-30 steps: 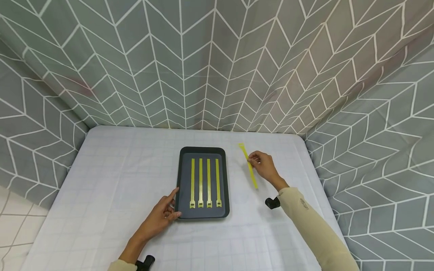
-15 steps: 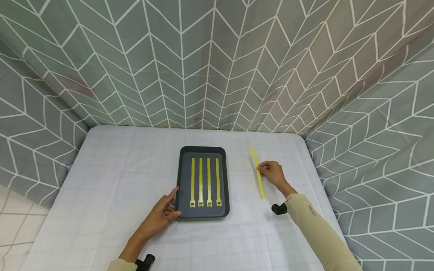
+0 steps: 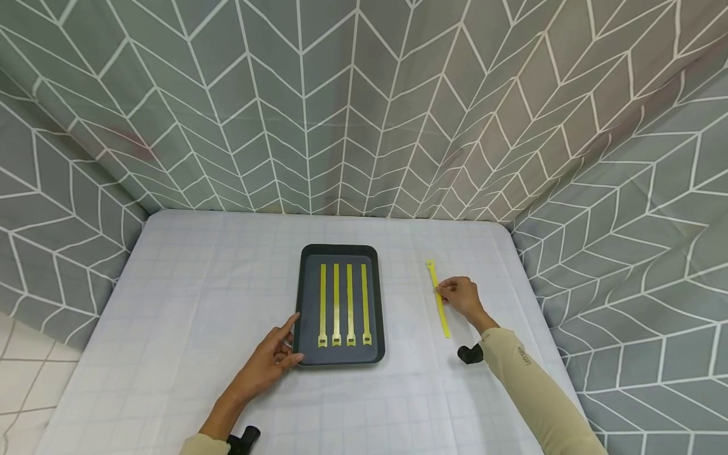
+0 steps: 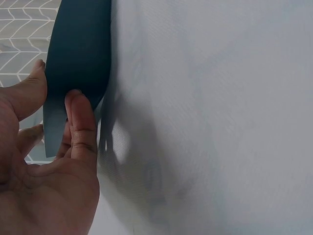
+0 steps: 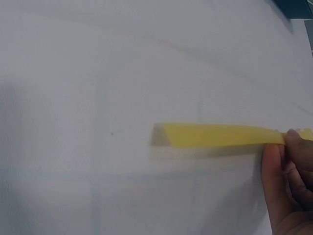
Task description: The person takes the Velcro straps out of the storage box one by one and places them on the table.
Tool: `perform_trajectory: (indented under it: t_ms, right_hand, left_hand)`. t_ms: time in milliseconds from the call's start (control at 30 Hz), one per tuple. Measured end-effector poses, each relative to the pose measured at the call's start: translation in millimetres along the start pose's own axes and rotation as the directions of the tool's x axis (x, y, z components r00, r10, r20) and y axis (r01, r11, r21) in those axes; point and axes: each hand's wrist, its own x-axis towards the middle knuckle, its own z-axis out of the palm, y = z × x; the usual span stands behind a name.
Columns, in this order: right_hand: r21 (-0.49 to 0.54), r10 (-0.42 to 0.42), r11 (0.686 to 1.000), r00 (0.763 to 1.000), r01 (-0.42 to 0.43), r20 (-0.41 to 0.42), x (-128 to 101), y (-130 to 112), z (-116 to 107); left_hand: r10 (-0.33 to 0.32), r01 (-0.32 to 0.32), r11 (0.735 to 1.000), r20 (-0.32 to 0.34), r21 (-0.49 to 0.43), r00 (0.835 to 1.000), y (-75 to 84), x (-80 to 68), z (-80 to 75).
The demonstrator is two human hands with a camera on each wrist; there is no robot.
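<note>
A dark grey tray (image 3: 309, 300) lies on the table, with several yellow cable straps (image 3: 336, 303) side by side in it, slotted heads toward the person. My left hand (image 3: 264, 370) holds the tray's near left side. The left wrist view shows fingers (image 4: 83, 127) against the outer wall and another digit at the rim. Right of the tray, my right hand (image 3: 462, 296) pinches another yellow cable strap (image 3: 442, 315) near its middle, its head pointing away. In the right wrist view this strap (image 5: 215, 135) extends just above the cloth, casting a shadow; its head end is mostly cut off.
A white cloth with faint grid lines covers the table (image 3: 216, 278). Grey patterned curtains (image 3: 335, 107) hang along the back and both sides. Black wrist cameras (image 3: 470, 354) sit on both wrists. White floor tiles (image 3: 34, 379) show at far left.
My right hand has moved right and toward the person with the strap, which now hangs lower and closer to the cloth. The left hand and tray have stayed in place.
</note>
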Motion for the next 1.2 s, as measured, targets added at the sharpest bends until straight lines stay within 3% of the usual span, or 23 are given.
perform_trajectory:
  t_ms: [900,1200]
  right_hand:
    - [-0.124,-0.051,0.991,0.998,0.045,-0.041,-8.6,-0.3,-0.1]
    - [-0.113,-0.057,0.992,0.998,0.052,-0.037,-8.9,-1.3,0.2]
  left_hand:
    - [-0.013,0.013,1.000,-0.002,-0.020,1.000,-0.8,-0.2,-0.5]
    - [-0.008,0.008,0.999,0.002,-0.035,1.000,-0.8,-0.1,-1.2]
